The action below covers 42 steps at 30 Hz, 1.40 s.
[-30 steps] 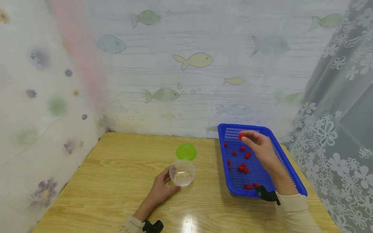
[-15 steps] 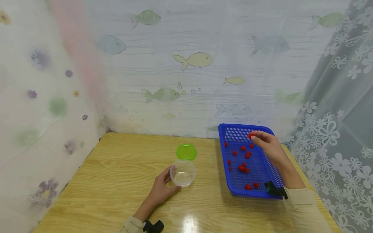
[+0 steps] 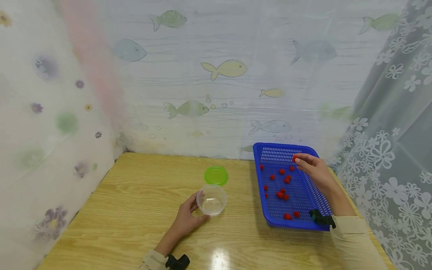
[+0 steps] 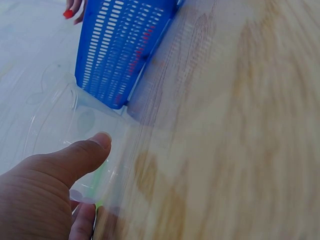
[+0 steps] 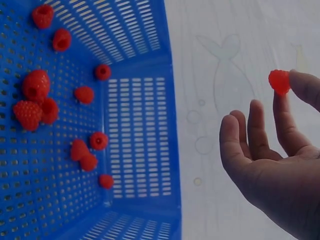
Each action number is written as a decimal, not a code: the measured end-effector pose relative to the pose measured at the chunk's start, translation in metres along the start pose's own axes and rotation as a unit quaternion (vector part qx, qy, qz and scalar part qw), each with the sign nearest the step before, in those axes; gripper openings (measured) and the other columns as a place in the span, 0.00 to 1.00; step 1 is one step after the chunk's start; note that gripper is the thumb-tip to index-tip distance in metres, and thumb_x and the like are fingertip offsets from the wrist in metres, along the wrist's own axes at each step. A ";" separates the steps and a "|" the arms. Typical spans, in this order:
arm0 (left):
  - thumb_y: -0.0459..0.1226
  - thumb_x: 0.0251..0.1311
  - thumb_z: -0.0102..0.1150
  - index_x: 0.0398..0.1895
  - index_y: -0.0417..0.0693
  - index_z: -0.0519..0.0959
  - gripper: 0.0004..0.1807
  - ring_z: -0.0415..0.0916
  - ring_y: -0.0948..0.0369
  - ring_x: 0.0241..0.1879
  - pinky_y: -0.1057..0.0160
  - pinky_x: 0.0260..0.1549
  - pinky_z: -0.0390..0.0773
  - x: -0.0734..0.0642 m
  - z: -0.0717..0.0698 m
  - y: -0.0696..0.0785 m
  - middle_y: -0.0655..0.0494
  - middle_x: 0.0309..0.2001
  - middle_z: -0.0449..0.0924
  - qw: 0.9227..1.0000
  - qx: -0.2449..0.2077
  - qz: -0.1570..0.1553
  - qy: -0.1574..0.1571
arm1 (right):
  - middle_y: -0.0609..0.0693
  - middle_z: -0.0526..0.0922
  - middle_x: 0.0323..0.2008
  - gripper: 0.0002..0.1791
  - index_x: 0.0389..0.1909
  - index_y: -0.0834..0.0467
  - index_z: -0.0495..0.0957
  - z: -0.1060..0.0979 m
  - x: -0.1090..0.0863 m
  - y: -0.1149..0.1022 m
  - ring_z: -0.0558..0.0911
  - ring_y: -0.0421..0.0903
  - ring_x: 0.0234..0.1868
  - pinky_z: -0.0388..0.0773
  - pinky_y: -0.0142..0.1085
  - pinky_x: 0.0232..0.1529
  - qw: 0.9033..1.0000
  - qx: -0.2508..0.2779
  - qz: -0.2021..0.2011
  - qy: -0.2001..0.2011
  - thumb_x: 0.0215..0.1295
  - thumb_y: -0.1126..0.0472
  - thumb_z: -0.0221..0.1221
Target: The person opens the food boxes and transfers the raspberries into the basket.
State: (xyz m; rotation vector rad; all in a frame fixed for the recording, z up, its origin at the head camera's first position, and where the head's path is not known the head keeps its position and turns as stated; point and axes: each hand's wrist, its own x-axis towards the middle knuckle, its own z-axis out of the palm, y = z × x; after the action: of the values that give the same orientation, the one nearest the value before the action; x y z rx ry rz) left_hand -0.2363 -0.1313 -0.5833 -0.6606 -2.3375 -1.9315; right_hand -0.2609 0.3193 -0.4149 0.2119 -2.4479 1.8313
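Observation:
Between thumb and index finger my right hand (image 3: 316, 170) pinches a single raspberry (image 5: 279, 81), held up above the far right part of a blue plastic basket (image 3: 287, 224). Its other fingers are spread away from the fruit, as the right wrist view shows. Several more raspberries (image 5: 36, 85) lie scattered on the basket's perforated floor. On the table, my left hand (image 3: 189, 215) holds a clear round plastic tub (image 3: 211, 201) from its left side, thumb in front and fingers behind. No fruit shows inside the tub.
A green lid (image 3: 216, 176) lies flat on the wooden table (image 3: 145, 195), just behind the tub. Fish-patterned curtain (image 3: 216, 93) hangs along the table's back edge. At the right, a grey curtain with white flowers (image 3: 398, 187) comes close to the basket.
My right hand has moved to the right over the basket with the raspberry still pinched, uncovering another raspberry on the basket floor. The left hand and tub have stayed put.

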 end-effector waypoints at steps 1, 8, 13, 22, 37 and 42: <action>0.30 0.47 0.80 0.75 0.38 0.64 0.50 0.74 0.44 0.65 0.56 0.62 0.77 0.000 0.000 0.000 0.35 0.67 0.72 1.000 -0.001 0.002 0.000 | 0.32 0.79 0.48 0.17 0.61 0.60 0.75 0.000 0.000 0.000 0.79 0.26 0.50 0.79 0.19 0.51 1.000 0.004 0.000 -0.001 0.78 0.57 0.55; 0.30 0.48 0.80 0.74 0.38 0.65 0.49 0.73 0.42 0.65 0.54 0.62 0.77 -0.001 0.000 0.001 0.34 0.67 0.71 1.000 -0.006 0.016 0.001 | 0.31 0.78 0.51 0.18 0.62 0.59 0.76 -0.001 0.000 -0.001 0.78 0.27 0.52 0.77 0.18 0.52 1.000 0.004 0.002 -0.007 0.78 0.54 0.54; 0.30 0.48 0.80 0.74 0.37 0.64 0.49 0.74 0.42 0.65 0.54 0.62 0.77 -0.001 0.001 0.002 0.35 0.67 0.72 1.000 0.000 0.015 -0.001 | 0.29 0.78 0.50 0.17 0.61 0.56 0.76 -0.002 -0.002 -0.002 0.78 0.27 0.51 0.77 0.18 0.51 1.000 0.010 0.005 -0.006 0.79 0.53 0.53; 0.28 0.46 0.80 0.75 0.38 0.64 0.50 0.73 0.44 0.65 0.57 0.63 0.77 0.000 0.000 0.008 0.37 0.67 0.73 1.000 0.003 -0.008 0.002 | 0.29 0.79 0.49 0.22 0.64 0.63 0.74 -0.001 -0.005 -0.006 0.78 0.29 0.51 0.78 0.19 0.51 1.000 0.020 0.005 -0.003 0.79 0.53 0.53; 0.28 0.47 0.79 0.76 0.38 0.62 0.51 0.73 0.44 0.66 0.55 0.64 0.76 0.000 0.001 0.008 0.37 0.68 0.72 1.000 0.002 -0.012 -0.003 | 0.29 0.80 0.48 0.13 0.56 0.50 0.79 0.006 -0.010 -0.015 0.80 0.28 0.49 0.79 0.21 0.52 1.000 0.016 0.004 -0.011 0.79 0.53 0.52; 0.28 0.48 0.78 0.76 0.38 0.61 0.51 0.71 0.42 0.67 0.53 0.64 0.76 0.000 0.001 0.006 0.36 0.69 0.70 1.000 -0.002 -0.002 -0.010 | 0.28 0.77 0.49 0.29 0.66 0.71 0.70 0.010 -0.013 -0.020 0.77 0.25 0.51 0.77 0.21 0.53 0.999 -0.036 0.008 -0.015 0.80 0.50 0.50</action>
State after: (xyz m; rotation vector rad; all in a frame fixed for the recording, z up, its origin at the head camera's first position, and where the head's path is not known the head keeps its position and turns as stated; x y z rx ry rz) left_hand -0.2343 -0.1290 -0.5780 -0.6792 -2.3487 -1.9408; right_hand -0.2443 0.3047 -0.4010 0.2183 -2.5376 1.7550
